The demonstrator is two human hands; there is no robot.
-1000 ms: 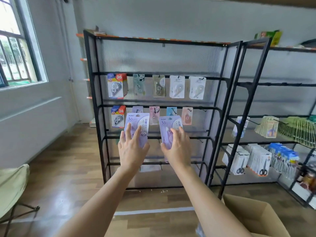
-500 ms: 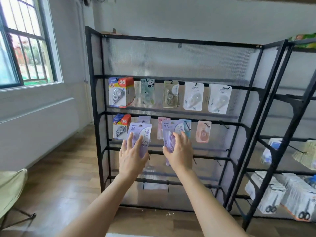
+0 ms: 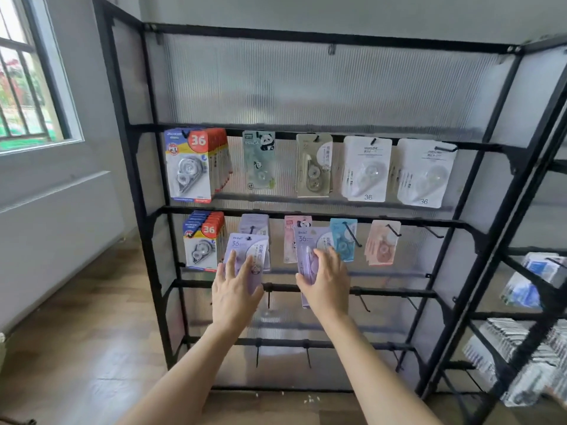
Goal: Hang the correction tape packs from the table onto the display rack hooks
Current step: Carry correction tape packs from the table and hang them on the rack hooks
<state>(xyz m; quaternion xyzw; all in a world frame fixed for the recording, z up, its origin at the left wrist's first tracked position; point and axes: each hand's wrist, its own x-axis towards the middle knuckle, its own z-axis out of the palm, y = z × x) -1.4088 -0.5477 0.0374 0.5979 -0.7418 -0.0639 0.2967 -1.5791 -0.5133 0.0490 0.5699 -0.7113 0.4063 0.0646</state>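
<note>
My left hand holds a purple correction tape pack upright in front of the black display rack, just below a purple pack hanging on the second row. My right hand holds a second purple pack over the pink pack in the same row. Both hands cover the packs' lower halves. Two rows of hooks carry hanging packs; the hooks on the lower bars are bare.
A second black rack with hanging scissors packs stands at the right. A window is in the left wall. Wooden floor lies below and left of the rack.
I have come closer to the rack, which now fills the view. Both hands carried their packs up and forward to the second row.
</note>
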